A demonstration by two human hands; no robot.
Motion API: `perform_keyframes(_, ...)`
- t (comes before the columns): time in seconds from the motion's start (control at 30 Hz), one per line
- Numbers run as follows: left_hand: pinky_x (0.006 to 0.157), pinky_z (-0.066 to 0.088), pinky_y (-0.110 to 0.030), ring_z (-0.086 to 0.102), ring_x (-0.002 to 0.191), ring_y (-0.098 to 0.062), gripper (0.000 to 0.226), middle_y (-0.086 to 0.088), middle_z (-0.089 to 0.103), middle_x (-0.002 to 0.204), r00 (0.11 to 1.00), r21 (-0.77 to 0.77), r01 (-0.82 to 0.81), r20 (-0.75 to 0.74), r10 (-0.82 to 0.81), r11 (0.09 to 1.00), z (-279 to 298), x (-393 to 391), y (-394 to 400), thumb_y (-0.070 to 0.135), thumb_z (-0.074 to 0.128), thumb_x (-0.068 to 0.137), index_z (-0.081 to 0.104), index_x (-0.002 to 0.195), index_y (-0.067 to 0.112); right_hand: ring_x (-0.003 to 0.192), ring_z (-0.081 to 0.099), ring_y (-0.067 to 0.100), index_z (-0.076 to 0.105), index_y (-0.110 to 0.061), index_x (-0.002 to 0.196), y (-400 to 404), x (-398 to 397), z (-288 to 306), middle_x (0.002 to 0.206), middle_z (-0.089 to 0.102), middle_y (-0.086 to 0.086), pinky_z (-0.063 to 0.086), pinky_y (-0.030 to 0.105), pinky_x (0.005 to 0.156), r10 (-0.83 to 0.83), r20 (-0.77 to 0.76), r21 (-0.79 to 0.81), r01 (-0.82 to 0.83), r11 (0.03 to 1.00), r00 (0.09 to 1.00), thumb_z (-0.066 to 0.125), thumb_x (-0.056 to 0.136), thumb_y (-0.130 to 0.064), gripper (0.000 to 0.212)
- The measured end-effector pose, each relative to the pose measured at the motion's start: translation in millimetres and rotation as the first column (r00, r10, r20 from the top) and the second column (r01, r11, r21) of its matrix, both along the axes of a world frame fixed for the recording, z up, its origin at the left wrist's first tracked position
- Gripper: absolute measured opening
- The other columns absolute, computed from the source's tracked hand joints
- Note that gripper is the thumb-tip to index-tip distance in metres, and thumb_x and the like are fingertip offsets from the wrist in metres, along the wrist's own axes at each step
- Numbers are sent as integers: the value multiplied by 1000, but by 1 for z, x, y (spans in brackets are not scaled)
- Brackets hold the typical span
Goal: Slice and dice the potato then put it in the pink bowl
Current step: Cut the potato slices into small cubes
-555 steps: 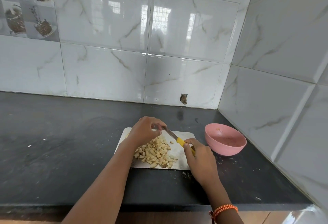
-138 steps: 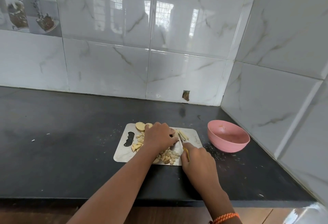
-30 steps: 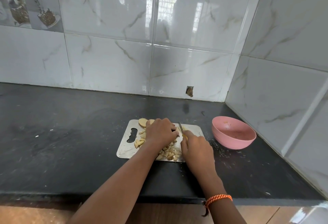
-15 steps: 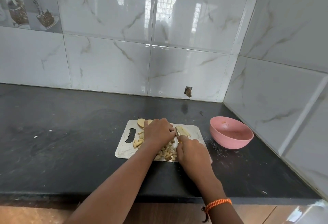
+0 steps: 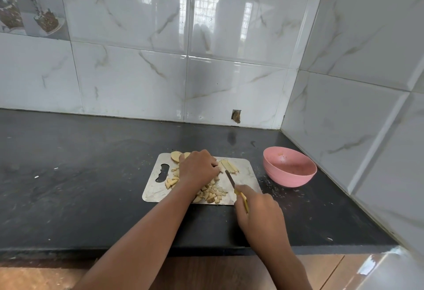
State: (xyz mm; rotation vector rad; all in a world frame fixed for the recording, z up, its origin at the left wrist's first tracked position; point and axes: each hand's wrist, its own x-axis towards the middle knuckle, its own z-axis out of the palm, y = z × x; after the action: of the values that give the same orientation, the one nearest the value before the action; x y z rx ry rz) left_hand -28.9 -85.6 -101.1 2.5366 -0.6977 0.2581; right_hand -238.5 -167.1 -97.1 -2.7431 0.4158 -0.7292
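Centre frame: left hand, fingers curled, holds potato strips on cutting board; right hand grips knife. Diced potato lies between; pink bowl at right on worktop.

We've got open counter all along the left of the board. On the right, the bowl sits tucked in the corner by the side wall, leaving only a narrow strip of counter between bowl and board.
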Motion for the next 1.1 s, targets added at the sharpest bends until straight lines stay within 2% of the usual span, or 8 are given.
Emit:
perform_keyframes(0.13,114,34,-52,68,94,-12,21,14,80,93,1000,-43,-7,15,8,999,1,0,2,44,67,86,84,83,31,77,64,29,60,-31,135,-5,30,7,85,71,8,52,42,70,-14,90,17,13,1000,996,46,102,-31,36)
perform_keyframes(0.3,117,32,-51,68,89,-11,13,14,78,82,1000,-96,-11,9,12,995,6,0,4,37,73,83,85,79,33,78,61,31,63,-25,118,-10,61,9,83,67,7,49,42,67,-6,3,-21,6,1000,1000,45,101,-29,25)
perform_keyframes(0.53,118,32,-50,68,88,-11,14,16,77,79,1000,-114,-22,14,23,993,8,-5,5,34,72,84,85,79,36,85,64,33,62,-24,123,-10,63,5,91,68,10,49,42,71,14,-32,-72,-17,997,999,42,104,-31,29)
perform_keyframes(0.7,111,38,-50,67,83,-9,15,18,76,77,998,-87,-58,19,60,994,6,-7,1,34,69,81,83,75,35,92,63,32,60,-22,126,-4,63,7,102,66,11,50,41,77,36,-125,-50,-42,998,991,39,105,-30,30)
perform_keyframes(0.83,108,40,-51,66,80,-8,16,18,74,71,996,-61,-84,16,85,995,5,-6,0,37,68,79,82,72,37,95,64,30,58,-23,128,0,57,8,105,67,10,48,40,76,41,-127,-64,-49,997,991,38,106,-30,31)
perform_keyframes(1.1,109,39,-50,68,91,-10,11,20,77,81,997,-83,-74,19,76,994,5,-5,0,47,75,84,84,82,41,77,59,19,61,-27,119,3,24,4,86,64,1,52,41,74,50,-94,-10,-51,999,994,41,105,-34,25)
